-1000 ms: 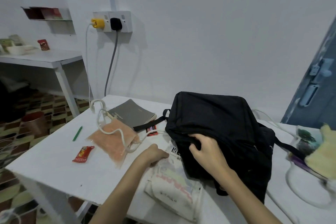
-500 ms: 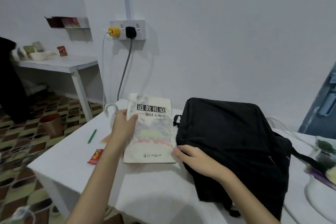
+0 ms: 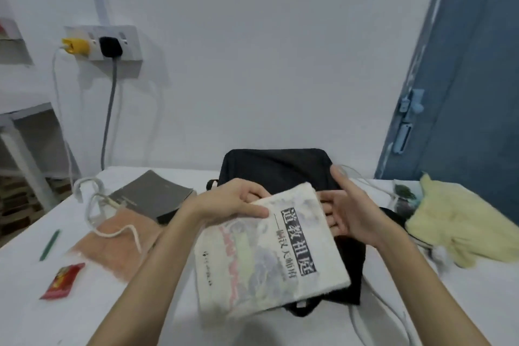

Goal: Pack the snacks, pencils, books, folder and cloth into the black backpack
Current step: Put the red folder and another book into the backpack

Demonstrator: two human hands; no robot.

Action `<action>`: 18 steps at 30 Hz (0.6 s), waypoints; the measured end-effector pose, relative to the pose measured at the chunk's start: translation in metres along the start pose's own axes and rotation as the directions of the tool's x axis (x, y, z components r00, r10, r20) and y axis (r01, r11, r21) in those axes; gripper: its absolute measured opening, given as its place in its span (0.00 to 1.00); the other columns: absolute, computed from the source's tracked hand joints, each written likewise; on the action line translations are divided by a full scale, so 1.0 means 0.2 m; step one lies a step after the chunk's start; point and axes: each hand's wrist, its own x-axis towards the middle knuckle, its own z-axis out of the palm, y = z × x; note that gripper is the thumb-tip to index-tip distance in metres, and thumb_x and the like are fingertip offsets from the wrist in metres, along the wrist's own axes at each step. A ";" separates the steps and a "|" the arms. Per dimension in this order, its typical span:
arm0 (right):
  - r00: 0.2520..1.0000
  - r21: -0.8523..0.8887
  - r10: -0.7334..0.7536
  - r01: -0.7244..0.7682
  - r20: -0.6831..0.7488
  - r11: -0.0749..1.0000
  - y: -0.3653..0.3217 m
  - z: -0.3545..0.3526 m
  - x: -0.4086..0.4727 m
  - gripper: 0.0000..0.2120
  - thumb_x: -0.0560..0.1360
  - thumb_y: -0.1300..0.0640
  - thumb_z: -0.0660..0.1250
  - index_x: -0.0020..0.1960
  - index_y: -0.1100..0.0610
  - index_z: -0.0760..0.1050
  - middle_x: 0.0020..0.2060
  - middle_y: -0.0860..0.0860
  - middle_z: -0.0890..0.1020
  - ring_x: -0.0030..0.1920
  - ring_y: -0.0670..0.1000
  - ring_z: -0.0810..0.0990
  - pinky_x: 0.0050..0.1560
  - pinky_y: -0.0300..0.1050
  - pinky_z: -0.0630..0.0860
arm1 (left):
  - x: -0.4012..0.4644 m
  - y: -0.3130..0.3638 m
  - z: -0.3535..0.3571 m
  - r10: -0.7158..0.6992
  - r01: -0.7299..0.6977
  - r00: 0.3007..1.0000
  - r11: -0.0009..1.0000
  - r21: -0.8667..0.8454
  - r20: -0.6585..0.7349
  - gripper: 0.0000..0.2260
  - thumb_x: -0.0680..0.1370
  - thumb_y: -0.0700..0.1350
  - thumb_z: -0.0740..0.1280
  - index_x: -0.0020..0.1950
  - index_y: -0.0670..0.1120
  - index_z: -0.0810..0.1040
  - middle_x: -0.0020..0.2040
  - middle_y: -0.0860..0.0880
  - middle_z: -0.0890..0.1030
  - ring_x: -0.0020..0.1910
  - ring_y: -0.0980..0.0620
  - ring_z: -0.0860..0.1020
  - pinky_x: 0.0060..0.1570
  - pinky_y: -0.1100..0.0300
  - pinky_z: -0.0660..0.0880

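Note:
My left hand [image 3: 234, 201] grips the top left edge of a white paperback book [image 3: 269, 255] with black Chinese title, held tilted over the black backpack [image 3: 276, 168]. My right hand [image 3: 348, 209] is at the book's far right edge, fingers loosely spread and touching it, thumb raised. A grey book [image 3: 153, 194] lies left of the backpack. An orange translucent folder [image 3: 118, 247] sits beside it with a white cable across it. A green pencil [image 3: 50, 244] and a red snack packet [image 3: 62, 281] lie at the left. A yellow cloth [image 3: 460, 222] rests at the right.
The white table [image 3: 463, 306] stands against a white wall with a socket strip [image 3: 102, 42] and hanging cables. A white cable [image 3: 373, 314] trails on the table near the backpack. A blue door [image 3: 463, 78] is at the right, another white table [image 3: 16, 118] at the far left.
The book was picked off the table by my left hand, raised upright, then swung right over the backpack. My right hand left the backpack's opening and came up to the book's edge.

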 end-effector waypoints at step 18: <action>0.798 0.377 -0.069 0.358 -0.599 0.854 0.16 -0.47 -0.33 0.09 0.75 0.60 0.63 0.44 0.60 0.82 0.36 0.54 0.86 0.34 0.52 0.85 0.28 0.45 0.80 | 0.23 -0.22 0.05 -0.254 0.036 0.943 0.724 0.688 0.217 0.10 0.69 0.48 0.75 0.47 0.59 0.79 0.58 0.58 0.77 0.59 0.59 0.73 0.61 0.63 0.66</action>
